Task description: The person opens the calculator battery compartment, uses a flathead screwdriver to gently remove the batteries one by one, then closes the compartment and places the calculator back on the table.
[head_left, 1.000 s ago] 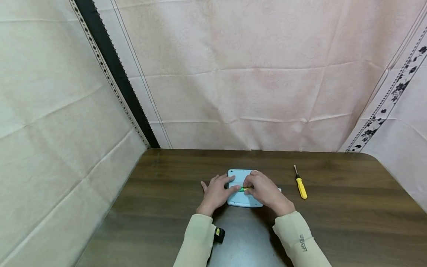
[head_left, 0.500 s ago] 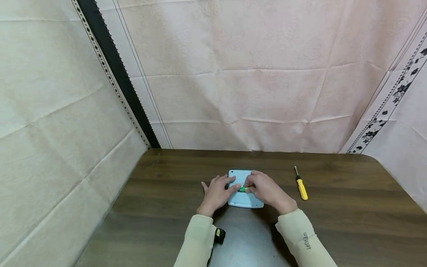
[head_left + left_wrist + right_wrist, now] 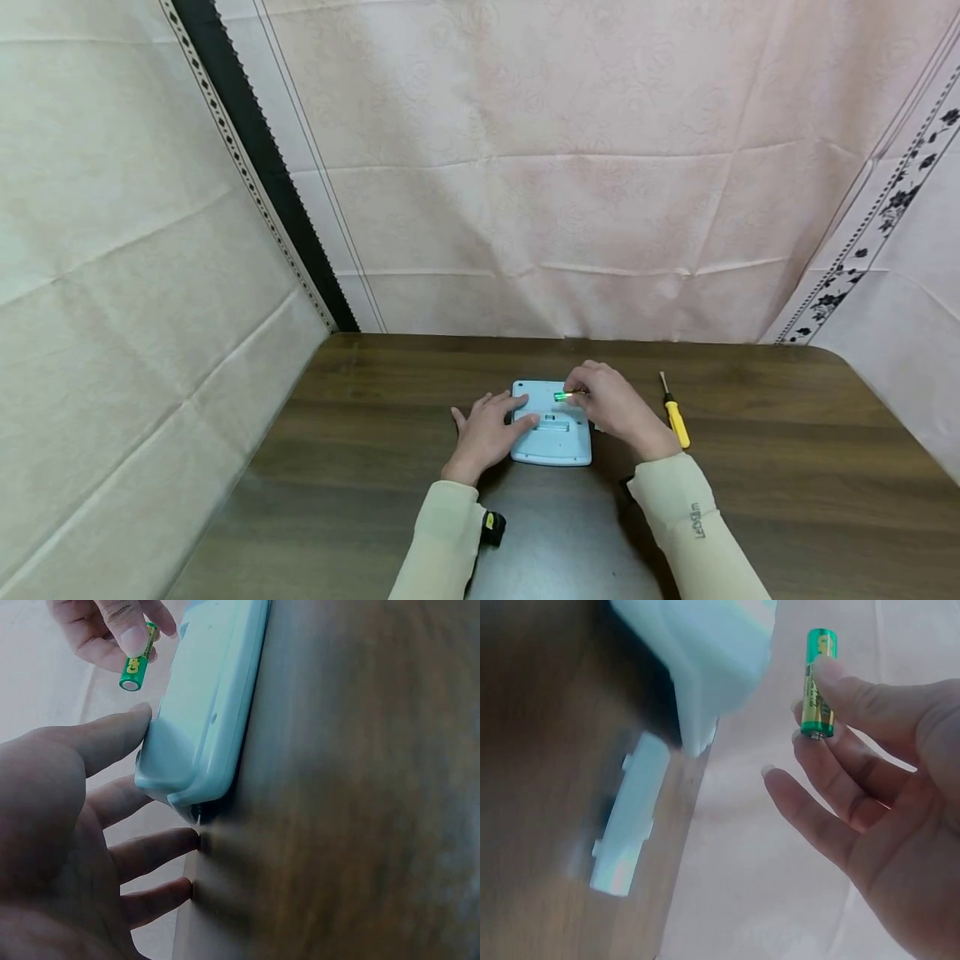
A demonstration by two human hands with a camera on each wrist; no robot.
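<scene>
A light blue device, shaped like a desktop calculator, lies on the table with its back up. A small battery slot shows in its middle. Between thumb and fingers, my right hand pinches a green and gold battery, held clear above the device's upper right part. My left hand rests at the device's left edge, thumb and index finger touching it. Its fingers are spread and fairly straight in the left wrist view. On the table beside the device lies the light blue battery cover.
A yellow-handled screwdriver lies to the right of my right hand, tip pointing away. The brown wooden table ends at a pale cloth hanging behind. A black strap device sits at my left wrist.
My right hand has lifted the battery up from the middle of the device and moved away and to the right, uncovering the slot. The left hand stays in place.
</scene>
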